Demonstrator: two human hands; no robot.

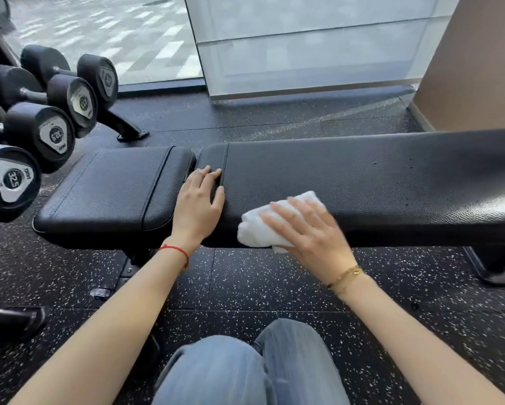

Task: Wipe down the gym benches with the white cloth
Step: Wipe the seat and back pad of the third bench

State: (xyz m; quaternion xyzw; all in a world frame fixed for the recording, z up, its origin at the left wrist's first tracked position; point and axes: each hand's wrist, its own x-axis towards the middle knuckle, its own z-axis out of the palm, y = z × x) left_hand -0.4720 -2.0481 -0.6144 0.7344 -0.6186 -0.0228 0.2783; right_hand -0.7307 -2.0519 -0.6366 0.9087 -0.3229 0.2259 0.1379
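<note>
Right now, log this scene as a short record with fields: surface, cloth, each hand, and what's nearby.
surface: black padded gym bench, seat pad and long pad set end to end
cloth: folded white cloth on the long pad near its front edge
right hand: right hand pressing flat on the cloth, fingers straight
left hand: left hand resting flat on the long pad's end, holding nothing
nearby: dumbbell rack to the left; speckled rubber floor

You are looking at a black padded bench (377, 176) lying flat, split into a short seat pad and a long pad, with a bunched white cloth (263, 226) sitting on the long pad's near edge.
</note>
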